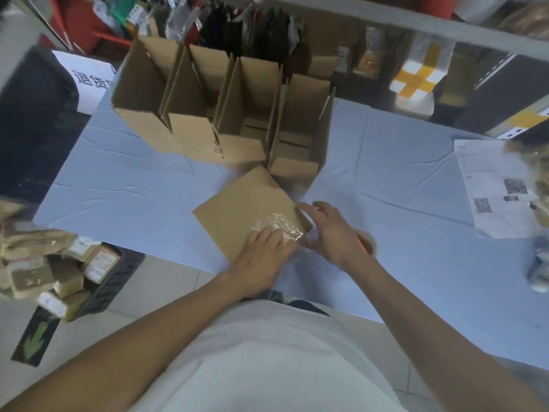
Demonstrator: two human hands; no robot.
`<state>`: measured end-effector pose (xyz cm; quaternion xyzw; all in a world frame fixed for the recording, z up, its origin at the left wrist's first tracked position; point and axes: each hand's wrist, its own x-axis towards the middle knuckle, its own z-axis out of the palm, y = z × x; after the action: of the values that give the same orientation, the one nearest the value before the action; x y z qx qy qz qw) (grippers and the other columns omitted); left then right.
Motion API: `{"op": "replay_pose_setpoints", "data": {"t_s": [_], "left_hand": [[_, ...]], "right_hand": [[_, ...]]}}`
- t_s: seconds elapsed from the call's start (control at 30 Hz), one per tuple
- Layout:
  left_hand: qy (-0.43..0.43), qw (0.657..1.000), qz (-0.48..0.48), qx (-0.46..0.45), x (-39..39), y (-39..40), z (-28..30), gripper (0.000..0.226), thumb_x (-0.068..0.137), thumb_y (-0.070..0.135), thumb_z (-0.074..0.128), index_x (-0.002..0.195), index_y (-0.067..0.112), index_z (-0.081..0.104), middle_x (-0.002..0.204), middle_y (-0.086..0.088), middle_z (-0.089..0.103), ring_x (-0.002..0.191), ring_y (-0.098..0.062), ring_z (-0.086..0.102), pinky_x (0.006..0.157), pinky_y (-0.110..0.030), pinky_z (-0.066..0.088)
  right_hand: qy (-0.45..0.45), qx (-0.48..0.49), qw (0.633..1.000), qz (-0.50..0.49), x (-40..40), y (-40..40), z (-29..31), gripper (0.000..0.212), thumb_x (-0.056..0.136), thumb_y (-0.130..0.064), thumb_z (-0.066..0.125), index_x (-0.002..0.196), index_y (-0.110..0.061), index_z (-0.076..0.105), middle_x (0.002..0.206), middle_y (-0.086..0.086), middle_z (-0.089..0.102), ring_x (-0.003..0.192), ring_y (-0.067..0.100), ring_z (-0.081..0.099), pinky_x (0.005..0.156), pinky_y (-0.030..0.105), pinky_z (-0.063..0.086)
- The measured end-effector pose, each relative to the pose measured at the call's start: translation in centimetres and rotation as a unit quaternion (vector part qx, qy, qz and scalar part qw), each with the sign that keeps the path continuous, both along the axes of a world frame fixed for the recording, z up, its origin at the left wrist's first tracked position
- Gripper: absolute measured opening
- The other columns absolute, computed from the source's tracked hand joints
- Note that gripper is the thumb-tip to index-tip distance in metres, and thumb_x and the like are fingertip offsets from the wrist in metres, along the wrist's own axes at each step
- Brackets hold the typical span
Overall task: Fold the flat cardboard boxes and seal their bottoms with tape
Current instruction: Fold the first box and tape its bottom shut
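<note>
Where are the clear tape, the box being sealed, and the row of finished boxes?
clear tape (277, 228): head view, on its crinkled middle.
box being sealed (237, 206): head view, on its bare upturned face.
row of finished boxes (190, 135): head view, on a front wall.

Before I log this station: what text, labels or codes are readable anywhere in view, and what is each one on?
White sign, far left: large dark characters, cut off and blurred, unreadable.
Upright open box: small black print at its lower corner, too small to read.
Paper sheet, right: blurred code patches and fine print, unreadable.
Parcels, left floor: white labels, blurred.
No text reads clearly.
</note>
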<state>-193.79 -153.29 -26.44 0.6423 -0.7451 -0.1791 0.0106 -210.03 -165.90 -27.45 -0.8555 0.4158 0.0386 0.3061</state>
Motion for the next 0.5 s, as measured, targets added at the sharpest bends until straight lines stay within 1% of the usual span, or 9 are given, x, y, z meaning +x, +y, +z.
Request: {"op": "replay_pose_setpoints", "data": {"t_s": [0.03,0.07,0.1,0.13,0.2,0.27,0.33,0.4,0.5], "left_hand": [[0.007,1.0,0.016,0.002,0.3,0.4,0.1,0.06,0.068,0.005,0.055,0.125,0.021,0.051,0.102,-0.005,0.051,0.095,-0.029,0.049,0.073,-0.036,0.03],[0.008,0.999,0.035,0.009,0.6,0.9,0.4,0.062,0.069,0.005,0.055,0.129,0.02,0.05,0.107,-0.005,0.052,0.099,-0.029,0.048,0.079,-0.037,0.033],[0.015,0.998,0.057,0.019,1.0,1.3,0.8,0.062,0.07,0.005,0.054,0.131,0.018,0.049,0.113,-0.004,0.052,0.103,-0.029,0.046,0.085,-0.037,0.033],[0.032,0.996,0.081,0.021,1.6,1.7,1.3,0.059,0.072,0.006,0.054,0.13,0.017,0.049,0.117,-0.005,0.051,0.106,-0.029,0.046,0.09,-0.036,0.032],[0.075,0.988,0.132,-0.012,3.1,2.6,2.7,0.044,0.08,0.013,0.06,0.124,0.015,0.055,0.118,-0.007,0.05,0.108,-0.03,0.046,0.09,-0.035,0.036],[0.114,0.974,0.187,-0.059,4.7,3.5,4.7,0.039,0.086,0.034,0.064,0.122,0.019,0.058,0.116,-0.003,0.051,0.108,-0.023,0.047,0.085,-0.03,0.041],[0.164,0.956,0.238,-0.058,6.2,4.0,6.6,0.045,0.085,0.056,0.057,0.122,0.031,0.057,0.114,0.01,0.052,0.105,-0.011,0.047,0.082,-0.028,0.045],[0.2,0.951,0.234,-0.032,7.0,4.1,8.3,0.047,0.084,0.067,0.047,0.126,0.045,0.05,0.116,0.021,0.055,0.108,-0.004,0.048,0.083,-0.028,0.046],[0.176,0.969,0.175,-0.002,7.0,2.8,9.3,0.041,0.086,0.063,0.045,0.125,0.062,0.034,0.124,0.026,0.057,0.112,0.001,0.047,0.083,-0.029,0.045]], "right_hand": [[-0.024,0.048,0.998,0.039,1.0,-0.4,0.5,0.085,0.076,-0.021,0.079,0.15,-0.027,0.036,0.147,0.009,0.042,0.124,0.018,0.046,0.1,0.015,0.035],[-0.048,0.092,0.992,0.067,1.9,-0.5,1.0,0.087,0.076,-0.015,0.079,0.151,-0.026,0.035,0.147,0.004,0.045,0.119,0.006,0.047,0.094,0.002,0.029],[-0.072,0.141,0.984,0.077,2.7,-0.5,1.3,0.085,0.077,-0.009,0.078,0.15,-0.024,0.036,0.146,-0.001,0.048,0.114,-0.003,0.047,0.09,-0.002,0.028],[-0.102,0.201,0.972,0.067,3.2,-0.3,1.7,0.081,0.078,-0.003,0.077,0.147,-0.021,0.041,0.146,-0.002,0.049,0.115,-0.004,0.049,0.093,0.001,0.033],[-0.177,0.325,0.929,0.001,3.6,0.1,2.8,0.068,0.078,0.005,0.076,0.139,-0.017,0.053,0.139,0.004,0.056,0.116,0.009,0.057,0.093,0.018,0.047],[-0.252,0.377,0.889,-0.067,3.5,0.6,4.4,0.055,0.077,-0.001,0.078,0.126,-0.022,0.065,0.123,0.004,0.067,0.105,0.012,0.064,0.083,0.02,0.051],[-0.313,0.408,0.85,-0.112,3.1,1.2,5.9,0.045,0.076,-0.009,0.078,0.118,-0.024,0.071,0.112,0.002,0.072,0.099,0.013,0.067,0.078,0.02,0.052],[-0.353,0.447,0.808,-0.149,2.6,2.1,6.9,0.04,0.076,-0.011,0.076,0.114,-0.023,0.072,0.106,0.003,0.073,0.093,0.015,0.068,0.076,0.022,0.053],[-0.376,0.47,0.769,-0.214,1.9,3.8,7.3,0.032,0.074,-0.011,0.076,0.105,-0.021,0.075,0.1,0.002,0.074,0.089,0.017,0.069,0.074,0.026,0.055]]}}
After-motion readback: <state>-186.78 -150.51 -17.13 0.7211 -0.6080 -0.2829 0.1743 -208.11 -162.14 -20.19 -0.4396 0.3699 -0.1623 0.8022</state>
